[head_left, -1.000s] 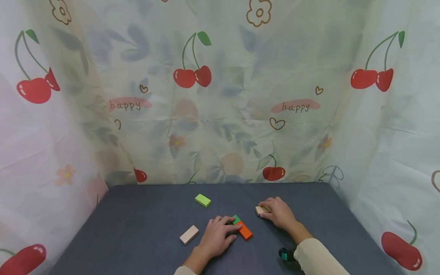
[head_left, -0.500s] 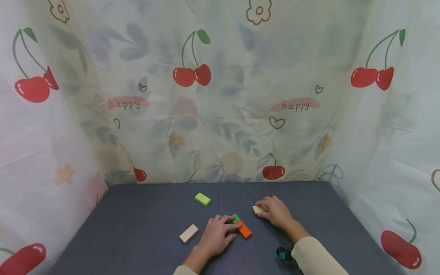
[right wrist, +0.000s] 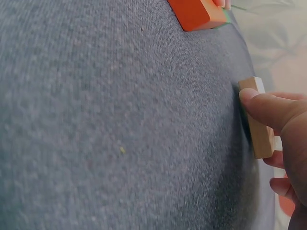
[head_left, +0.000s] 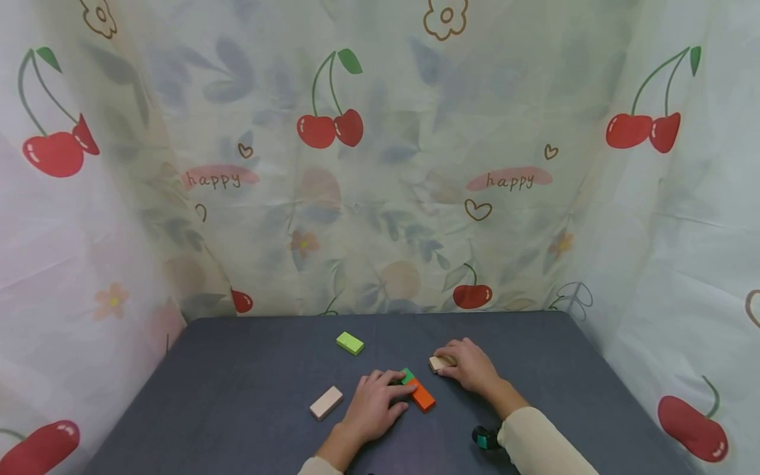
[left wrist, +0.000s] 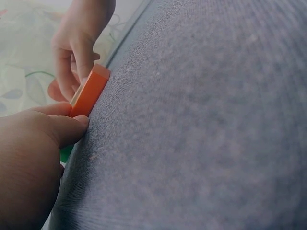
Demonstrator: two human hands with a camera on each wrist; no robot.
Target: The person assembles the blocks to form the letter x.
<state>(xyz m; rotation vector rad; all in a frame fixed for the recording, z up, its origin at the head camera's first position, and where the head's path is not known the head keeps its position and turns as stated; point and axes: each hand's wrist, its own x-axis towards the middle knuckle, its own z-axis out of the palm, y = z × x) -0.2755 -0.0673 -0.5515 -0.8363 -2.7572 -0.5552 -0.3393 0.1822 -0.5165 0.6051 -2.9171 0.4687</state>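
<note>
Toward the far edge of the table (head_left: 249, 382), the right hand (head_left: 471, 367) pinches a wooden block (head_left: 437, 364) whose bump could part the green block (head_left: 408, 377) from the orange block (head_left: 423, 397) against the relaxed left hand (head_left: 371, 409).

And here's the wooden block (right wrist: 262, 139), pale, bare-grained and long-sided, pinched between thumb and fingers of the right hand (head_left: 473, 367), one end poking out toward the left! Whether its underside meets the dark tabletop (head_left: 249, 389) is hard to tell. Just across from it, near but apart, sits the orange block (head_left: 423, 398), bright, crisp-edged, lying on the tabletop on a slant, its near end angled to the right. And up at its far end, look, the green block (head_left: 407, 376), set end to end with the orange one in a single line, partly covered by the outstretched fingers of the left hand (head_left: 371, 408), which touch the pair from the left side!
</note>
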